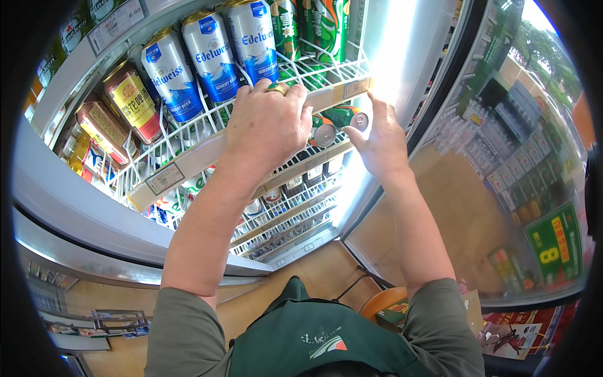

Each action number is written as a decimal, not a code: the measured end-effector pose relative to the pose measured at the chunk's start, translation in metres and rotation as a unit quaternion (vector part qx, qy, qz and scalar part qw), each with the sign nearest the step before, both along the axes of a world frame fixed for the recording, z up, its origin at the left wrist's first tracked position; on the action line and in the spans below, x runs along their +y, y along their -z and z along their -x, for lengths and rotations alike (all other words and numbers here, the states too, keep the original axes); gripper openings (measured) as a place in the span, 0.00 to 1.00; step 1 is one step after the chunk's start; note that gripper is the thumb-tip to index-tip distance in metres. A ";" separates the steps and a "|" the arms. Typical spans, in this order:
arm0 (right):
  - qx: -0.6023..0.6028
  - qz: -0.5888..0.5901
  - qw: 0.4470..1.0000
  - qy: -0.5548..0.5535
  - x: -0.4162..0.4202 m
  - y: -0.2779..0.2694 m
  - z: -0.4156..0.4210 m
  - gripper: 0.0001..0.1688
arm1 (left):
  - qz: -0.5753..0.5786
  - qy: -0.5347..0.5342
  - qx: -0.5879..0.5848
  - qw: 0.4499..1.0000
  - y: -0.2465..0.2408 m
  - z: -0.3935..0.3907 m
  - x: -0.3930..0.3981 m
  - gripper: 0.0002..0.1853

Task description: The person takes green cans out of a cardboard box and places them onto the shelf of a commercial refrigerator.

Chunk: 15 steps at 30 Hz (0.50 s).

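My left hand [268,127] lies over the front edge of a white wire shelf [188,127], fingers curled across its price rail [334,96]. A green and gold ring [278,88] shows on one finger. Just behind that hand stand blue and white Edelweiss beer cans [214,56]. At the rail's right end is my right hand [384,141], thumb and fingers apart, fingertips close to the rail. Its thumb is beside the silver end of a green can [360,121] lying on its side below. Another lying can [325,135] shows its end between my hands.
Green upright cans [330,33] stand at the shelf's right. Brown and yellow beer cans [132,101] are at its left. Lower wire shelves [292,217] hold more drinks. A glass door [461,198] stands open at right. An orange stool [381,301] is near my right elbow.
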State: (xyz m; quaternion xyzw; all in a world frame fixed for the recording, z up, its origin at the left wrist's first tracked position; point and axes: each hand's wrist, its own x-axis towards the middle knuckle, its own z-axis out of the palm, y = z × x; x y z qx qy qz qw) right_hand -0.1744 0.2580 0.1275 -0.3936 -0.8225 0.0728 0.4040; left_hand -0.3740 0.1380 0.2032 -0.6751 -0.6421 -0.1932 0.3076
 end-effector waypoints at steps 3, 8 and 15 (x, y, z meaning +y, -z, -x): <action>-0.017 0.009 0.999 0.026 0.006 -0.006 0.006 0.45 | -0.026 0.015 -0.004 1.000 0.002 0.005 0.002 0.16; -0.021 0.036 0.999 0.013 0.015 0.024 0.005 0.45 | -0.004 -0.010 -0.004 1.000 -0.001 -0.002 0.000 0.16; -0.080 0.029 0.996 0.004 0.035 0.039 0.025 0.43 | 0.017 -0.016 -0.016 1.000 -0.004 -0.003 0.000 0.16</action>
